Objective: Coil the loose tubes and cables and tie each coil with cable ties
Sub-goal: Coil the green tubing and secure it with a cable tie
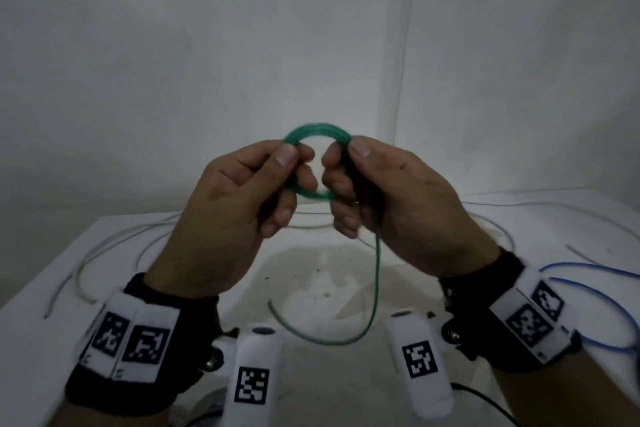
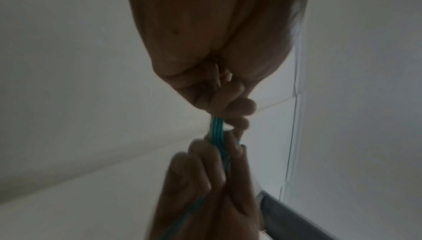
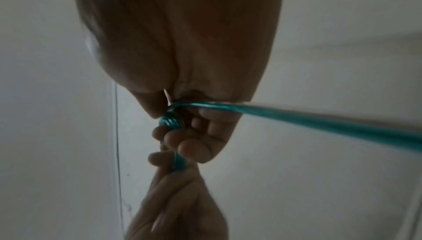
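1. While both hands are raised above the desk [image 1: 104, 253], the left hand [image 1: 235, 198] pinches the left side of the green tube coil [image 1: 317, 130].
2. Right hand [image 1: 391, 198] pinches the coil's right side; the loose tail [image 1: 376, 288] hangs toward the desk.
3. White cable [image 1: 104, 246] and blue cable [image 1: 595, 291] lie on the desk.
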The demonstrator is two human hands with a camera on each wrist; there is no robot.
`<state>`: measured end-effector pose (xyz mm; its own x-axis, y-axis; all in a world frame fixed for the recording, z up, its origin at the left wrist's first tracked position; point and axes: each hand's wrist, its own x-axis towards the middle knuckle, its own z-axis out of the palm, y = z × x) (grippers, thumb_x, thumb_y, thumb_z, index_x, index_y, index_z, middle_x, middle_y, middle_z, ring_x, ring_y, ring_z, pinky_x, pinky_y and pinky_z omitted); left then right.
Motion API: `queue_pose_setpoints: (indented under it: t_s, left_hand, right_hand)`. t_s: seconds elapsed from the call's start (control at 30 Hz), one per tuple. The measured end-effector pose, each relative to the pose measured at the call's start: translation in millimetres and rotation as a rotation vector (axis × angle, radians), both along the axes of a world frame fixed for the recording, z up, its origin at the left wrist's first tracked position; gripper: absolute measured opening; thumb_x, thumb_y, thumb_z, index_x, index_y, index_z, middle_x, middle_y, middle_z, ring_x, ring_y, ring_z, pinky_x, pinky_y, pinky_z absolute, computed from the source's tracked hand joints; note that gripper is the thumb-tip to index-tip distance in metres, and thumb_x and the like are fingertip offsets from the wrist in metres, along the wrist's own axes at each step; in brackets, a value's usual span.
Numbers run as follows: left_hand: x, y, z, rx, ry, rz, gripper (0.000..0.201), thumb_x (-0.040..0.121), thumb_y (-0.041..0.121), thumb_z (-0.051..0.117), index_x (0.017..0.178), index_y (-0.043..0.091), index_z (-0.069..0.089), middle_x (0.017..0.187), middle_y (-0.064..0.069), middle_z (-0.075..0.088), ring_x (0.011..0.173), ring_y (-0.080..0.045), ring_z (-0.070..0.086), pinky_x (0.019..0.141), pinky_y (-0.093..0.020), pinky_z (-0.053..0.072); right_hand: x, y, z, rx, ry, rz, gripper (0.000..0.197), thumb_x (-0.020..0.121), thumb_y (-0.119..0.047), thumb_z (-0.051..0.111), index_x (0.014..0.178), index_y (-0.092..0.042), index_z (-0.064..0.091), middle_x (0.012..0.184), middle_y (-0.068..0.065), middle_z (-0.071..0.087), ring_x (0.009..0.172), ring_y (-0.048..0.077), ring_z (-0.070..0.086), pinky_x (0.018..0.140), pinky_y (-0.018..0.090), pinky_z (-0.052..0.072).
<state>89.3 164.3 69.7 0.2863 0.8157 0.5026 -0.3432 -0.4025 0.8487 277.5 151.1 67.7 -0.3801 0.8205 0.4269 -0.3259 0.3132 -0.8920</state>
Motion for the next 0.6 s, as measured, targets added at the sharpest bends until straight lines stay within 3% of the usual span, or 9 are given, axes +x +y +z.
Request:
queue_pose_setpoints:
  t_s: [0.07, 0.2, 0.37, 0.5, 0.6]
  left_hand:
    - [4.0, -2.5, 0.6, -0.052, -0.079, -0.041, 0.02, 0.093, 0.025, 0.054, 0.095, 0.012, 0.069, 0.078, -0.002, 0.065, 0.046, -0.008, 0.045, 0.042, -0.014, 0.033]
    - [-6.6, -0.1, 3.3, 0.002, 0.116, 0.006, 0.019, 0.095, 0.021, 0.057, 0.094, 0.01, 0.072, 0.08, -0.008, 0.069, 0.041, -0.01, 0.042, 0.039, -0.016, 0.031]
    - [-0.2, -2.5, 3.1, -0.067, -0.083, -0.071, 0.018, 0.092, 0.023, 0.056, 0.092, 0.014, 0.072, 0.08, -0.004, 0.066, 0.046, -0.007, 0.044, 0.044, -0.015, 0.033]
    - [-9.1, 0.3, 4.0, -0.011, 0.137, -0.009, 0.021, 0.094, 0.022, 0.057, 0.087, 0.012, 0.074, 0.078, -0.009, 0.069, 0.042, -0.01, 0.042, 0.04, -0.016, 0.032]
    - [-3.8, 0.5, 2.8, -0.031, -0.019, -0.016, 0.019, 0.091, 0.026, 0.058, 0.086, 0.018, 0.075, 0.078, -0.005, 0.067, 0.046, -0.008, 0.043, 0.043, -0.015, 0.034]
  right_hand:
    - [-7.0, 0.1, -2.0, -0.003, 0.084, 0.029, 0.032, 0.107, -0.026, 0.036, 0.099, -0.008, 0.061, 0.081, 0.004, 0.054, 0.061, 0.024, 0.049, 0.058, 0.034, 0.043]
    - [4.7, 2.1, -0.9, 0.035, -0.136, -0.025, 0.03, 0.107, -0.028, 0.038, 0.093, -0.011, 0.059, 0.077, 0.0, 0.051, 0.06, 0.02, 0.045, 0.06, 0.033, 0.038]
    - [-6.6, -0.9, -2.4, -0.002, 0.078, 0.05, 0.028, 0.107, -0.024, 0.037, 0.1, -0.008, 0.059, 0.082, 0.004, 0.055, 0.061, 0.022, 0.05, 0.058, 0.033, 0.042]
    - [9.0, -0.8, 1.2, 0.038, -0.188, -0.004, 0.027, 0.107, -0.026, 0.041, 0.097, -0.009, 0.06, 0.079, 0.002, 0.05, 0.062, 0.02, 0.043, 0.061, 0.034, 0.041]
    - [0.5, -1.7, 0.5, 0.003, -0.026, 0.022, 0.028, 0.107, -0.024, 0.04, 0.102, -0.008, 0.063, 0.082, 0.003, 0.053, 0.062, 0.021, 0.048, 0.06, 0.034, 0.043]
